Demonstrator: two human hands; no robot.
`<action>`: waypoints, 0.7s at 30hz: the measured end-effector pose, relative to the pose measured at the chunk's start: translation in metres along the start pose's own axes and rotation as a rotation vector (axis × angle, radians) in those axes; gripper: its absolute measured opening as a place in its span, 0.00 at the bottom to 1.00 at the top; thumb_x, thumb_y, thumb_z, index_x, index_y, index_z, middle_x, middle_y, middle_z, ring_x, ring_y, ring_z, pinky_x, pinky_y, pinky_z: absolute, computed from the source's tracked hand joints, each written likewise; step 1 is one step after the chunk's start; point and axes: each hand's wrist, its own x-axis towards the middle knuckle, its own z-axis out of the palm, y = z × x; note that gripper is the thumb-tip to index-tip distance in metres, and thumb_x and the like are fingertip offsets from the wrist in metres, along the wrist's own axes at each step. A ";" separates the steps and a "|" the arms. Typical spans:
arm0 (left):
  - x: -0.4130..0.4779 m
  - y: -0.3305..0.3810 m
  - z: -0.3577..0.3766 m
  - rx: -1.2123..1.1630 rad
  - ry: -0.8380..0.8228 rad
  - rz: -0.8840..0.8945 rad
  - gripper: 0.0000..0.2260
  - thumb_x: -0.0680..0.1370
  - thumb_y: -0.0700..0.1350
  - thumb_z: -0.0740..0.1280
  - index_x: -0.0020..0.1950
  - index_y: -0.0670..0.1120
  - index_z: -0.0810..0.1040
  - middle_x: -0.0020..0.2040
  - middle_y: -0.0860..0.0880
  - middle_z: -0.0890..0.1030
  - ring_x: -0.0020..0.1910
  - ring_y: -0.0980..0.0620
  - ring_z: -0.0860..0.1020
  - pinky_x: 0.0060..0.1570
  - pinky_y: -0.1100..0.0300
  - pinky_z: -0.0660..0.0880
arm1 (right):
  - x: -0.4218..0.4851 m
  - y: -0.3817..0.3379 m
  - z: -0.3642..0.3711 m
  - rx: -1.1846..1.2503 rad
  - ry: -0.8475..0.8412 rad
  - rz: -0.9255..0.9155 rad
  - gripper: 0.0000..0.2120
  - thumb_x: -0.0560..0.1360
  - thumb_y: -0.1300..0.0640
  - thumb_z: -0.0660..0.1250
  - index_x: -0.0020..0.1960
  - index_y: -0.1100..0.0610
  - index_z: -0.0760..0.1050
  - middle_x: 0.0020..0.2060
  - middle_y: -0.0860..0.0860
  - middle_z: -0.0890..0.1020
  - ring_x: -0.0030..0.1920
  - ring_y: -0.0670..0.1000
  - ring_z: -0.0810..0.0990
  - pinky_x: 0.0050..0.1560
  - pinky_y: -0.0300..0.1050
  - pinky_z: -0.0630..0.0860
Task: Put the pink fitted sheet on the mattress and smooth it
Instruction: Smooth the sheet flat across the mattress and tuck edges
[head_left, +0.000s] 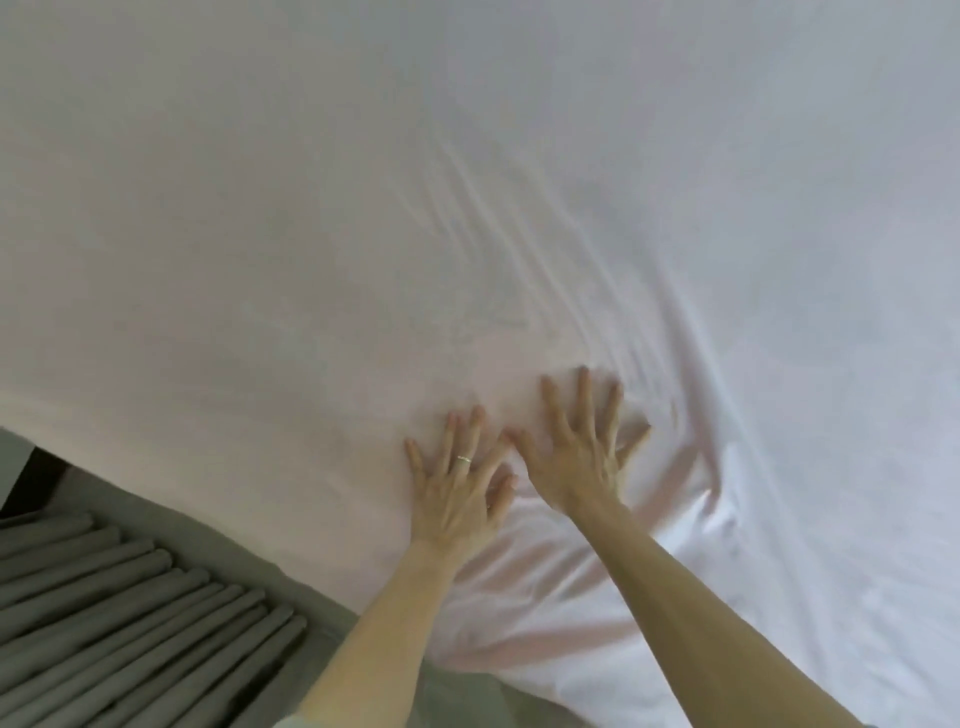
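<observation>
My left hand lies flat on the pink fitted sheet, fingers straight and fanned apart, palm pressing the cloth down. My right hand lies just beside it, at its two o'clock. It is spread the same way, palm down, and grasps nothing. Its thumb reaches close to my left forefinger. A thin ring sits on one finger of my left hand.

The sheet fills nearly the whole view, drawn over the mattress, which is hidden beneath it. Toward nine and ten o'clock from my hands the cloth lies smooth. A band of long narrow creases runs away from my right fingertips toward eleven o'clock. Deeper ones curve past that hand at its three o'clock. Loose folds gather at six o'clock, between my forearms and under my wrists.

The sheet's near edge slants from nine o'clock in the view down to about six o'clock, where my left forearm crosses it. Just outside that edge lies a plain grey strip. It may be the side of the bed or its base, but the blur keeps me from telling which. Beyond the strip, in the seven o'clock corner, is a ridged grey surface of parallel rounded ribs, well apart from my hands.
</observation>
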 end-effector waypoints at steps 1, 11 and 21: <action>-0.002 0.005 0.005 0.022 -0.003 -0.038 0.28 0.80 0.62 0.54 0.79 0.60 0.51 0.81 0.50 0.45 0.79 0.44 0.46 0.66 0.24 0.49 | -0.001 0.012 0.002 -0.028 -0.028 -0.003 0.37 0.74 0.23 0.42 0.77 0.34 0.33 0.78 0.43 0.31 0.76 0.55 0.25 0.70 0.76 0.33; -0.125 0.061 0.061 -0.073 -0.024 -0.213 0.34 0.76 0.69 0.52 0.80 0.56 0.54 0.81 0.46 0.49 0.78 0.37 0.49 0.64 0.22 0.51 | -0.102 0.109 0.011 -0.201 -0.134 0.043 0.47 0.68 0.18 0.44 0.77 0.37 0.30 0.77 0.46 0.29 0.76 0.57 0.26 0.69 0.80 0.40; -0.158 0.115 0.107 -0.247 0.181 -0.370 0.31 0.79 0.63 0.55 0.80 0.58 0.49 0.81 0.52 0.45 0.79 0.44 0.43 0.71 0.30 0.49 | -0.108 0.118 0.048 -0.339 -0.100 -0.462 0.40 0.74 0.23 0.48 0.77 0.34 0.33 0.77 0.44 0.30 0.77 0.55 0.27 0.72 0.75 0.38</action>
